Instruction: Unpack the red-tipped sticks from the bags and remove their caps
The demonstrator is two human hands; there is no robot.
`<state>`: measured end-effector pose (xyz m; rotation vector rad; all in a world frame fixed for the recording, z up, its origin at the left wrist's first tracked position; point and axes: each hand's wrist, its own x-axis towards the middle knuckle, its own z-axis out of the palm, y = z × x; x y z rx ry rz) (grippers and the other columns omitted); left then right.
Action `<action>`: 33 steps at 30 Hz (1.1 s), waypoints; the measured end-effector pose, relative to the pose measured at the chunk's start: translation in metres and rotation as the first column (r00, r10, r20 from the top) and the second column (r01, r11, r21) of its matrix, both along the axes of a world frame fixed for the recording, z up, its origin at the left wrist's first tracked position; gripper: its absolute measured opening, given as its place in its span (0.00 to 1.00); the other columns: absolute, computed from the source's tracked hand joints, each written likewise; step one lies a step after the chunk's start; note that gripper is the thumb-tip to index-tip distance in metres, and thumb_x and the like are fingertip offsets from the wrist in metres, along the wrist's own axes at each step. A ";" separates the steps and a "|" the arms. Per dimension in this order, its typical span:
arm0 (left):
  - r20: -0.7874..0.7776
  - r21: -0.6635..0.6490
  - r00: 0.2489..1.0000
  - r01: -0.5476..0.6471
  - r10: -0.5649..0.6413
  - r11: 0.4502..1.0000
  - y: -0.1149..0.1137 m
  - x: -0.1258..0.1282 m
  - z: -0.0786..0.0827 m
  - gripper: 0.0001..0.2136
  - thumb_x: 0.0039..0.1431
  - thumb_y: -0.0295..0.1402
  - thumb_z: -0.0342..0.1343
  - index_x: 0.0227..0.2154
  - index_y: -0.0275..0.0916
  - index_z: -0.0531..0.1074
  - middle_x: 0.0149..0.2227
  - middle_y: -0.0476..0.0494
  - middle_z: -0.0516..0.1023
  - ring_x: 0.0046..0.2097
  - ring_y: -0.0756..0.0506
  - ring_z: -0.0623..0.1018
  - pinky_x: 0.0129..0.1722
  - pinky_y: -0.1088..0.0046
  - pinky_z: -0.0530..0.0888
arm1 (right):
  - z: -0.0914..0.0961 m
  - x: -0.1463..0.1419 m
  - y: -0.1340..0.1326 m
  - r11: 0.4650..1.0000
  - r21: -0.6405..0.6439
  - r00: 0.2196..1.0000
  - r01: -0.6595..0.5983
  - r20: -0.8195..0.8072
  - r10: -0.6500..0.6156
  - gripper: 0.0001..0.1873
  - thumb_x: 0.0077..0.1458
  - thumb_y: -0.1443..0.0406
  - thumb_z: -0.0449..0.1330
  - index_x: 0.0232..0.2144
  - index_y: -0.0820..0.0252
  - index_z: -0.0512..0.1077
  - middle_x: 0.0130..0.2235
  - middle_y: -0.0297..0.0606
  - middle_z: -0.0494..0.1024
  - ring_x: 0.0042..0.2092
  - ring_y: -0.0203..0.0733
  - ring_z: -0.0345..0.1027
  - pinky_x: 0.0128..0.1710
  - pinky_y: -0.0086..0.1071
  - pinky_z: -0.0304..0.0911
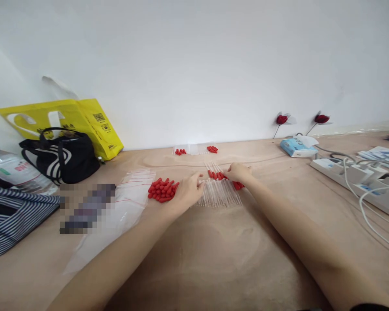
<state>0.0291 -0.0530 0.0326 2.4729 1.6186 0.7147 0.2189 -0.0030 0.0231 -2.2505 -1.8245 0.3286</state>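
Glass dropper tubes [218,195] lie side by side in a row at the middle of the table. At their far end are several droppers with red rubber bulbs [217,175], their thin clear stems pointing to the wall. My left hand [191,188] rests by the row's left end, thumb and forefinger apart and nothing visible between them. Beside the red bulbs, my right hand [240,172] has its fingers closed; what they hold is hidden. More red bulbs show under my right wrist. A heap of loose red bulbs [163,190] sits left of my left hand.
Clear plastic bags [123,211] lie at left. Small bags with red-bulbed droppers [194,149] lie by the wall. A yellow bag [106,129], black bag [74,157] and bottle [17,168] stand at left; tissues [296,147] and a power strip [366,183] are at right.
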 end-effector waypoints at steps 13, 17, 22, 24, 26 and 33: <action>0.010 0.443 0.978 0.181 -0.206 0.878 -0.038 -0.054 -0.030 0.07 0.53 0.28 0.49 0.34 0.38 0.70 0.34 0.44 0.73 0.38 0.46 0.70 0.40 0.68 0.68 | 0.007 -0.004 -0.024 0.966 0.226 0.988 -0.127 0.117 0.103 0.12 0.53 0.61 0.49 0.31 0.63 0.68 0.34 0.45 0.74 0.41 0.46 0.64 0.44 0.44 0.46; 0.001 0.542 0.983 0.155 -0.185 0.826 -0.043 -0.048 -0.025 0.09 0.52 0.30 0.52 0.38 0.38 0.70 0.39 0.41 0.72 0.42 0.43 0.69 0.43 0.63 0.65 | -0.008 -0.005 -0.070 0.641 0.546 0.839 -0.539 0.289 0.460 0.10 0.55 0.64 0.49 0.26 0.61 0.67 0.27 0.36 0.73 0.34 0.39 0.62 0.43 0.39 0.43; -0.026 0.519 0.961 0.249 -0.277 0.818 -0.056 -0.039 -0.022 0.06 0.52 0.32 0.53 0.33 0.41 0.72 0.34 0.46 0.75 0.40 0.45 0.70 0.42 0.65 0.63 | -0.031 -0.016 -0.107 0.326 0.643 0.688 -0.693 0.452 0.569 0.10 0.55 0.68 0.50 0.23 0.60 0.66 0.23 0.32 0.72 0.30 0.34 0.59 0.43 0.37 0.42; -0.060 0.469 0.948 0.304 -0.313 0.829 -0.059 -0.035 -0.024 0.05 0.53 0.33 0.53 0.33 0.42 0.72 0.33 0.48 0.76 0.37 0.47 0.70 0.42 0.64 0.61 | -0.034 -0.020 -0.111 0.284 0.670 0.680 -0.686 0.453 0.577 0.09 0.54 0.70 0.51 0.24 0.60 0.66 0.24 0.31 0.73 0.30 0.33 0.59 0.43 0.37 0.42; -0.085 0.432 0.940 0.334 -0.331 0.838 -0.060 -0.033 -0.027 0.05 0.55 0.32 0.52 0.33 0.42 0.72 0.32 0.50 0.76 0.36 0.48 0.70 0.43 0.63 0.60 | -0.034 -0.023 -0.112 0.262 0.687 0.677 -0.678 0.443 0.588 0.09 0.54 0.70 0.51 0.24 0.60 0.67 0.25 0.30 0.73 0.30 0.32 0.59 0.44 0.36 0.42; -0.137 0.449 0.938 0.346 -0.320 0.824 -0.057 -0.029 -0.032 0.05 0.56 0.30 0.50 0.31 0.40 0.71 0.28 0.52 0.77 0.33 0.49 0.69 0.45 0.62 0.58 | -0.030 -0.026 -0.112 0.315 0.696 0.709 -0.646 0.394 0.584 0.07 0.53 0.62 0.54 0.32 0.57 0.71 0.24 0.30 0.72 0.31 0.34 0.58 0.43 0.38 0.41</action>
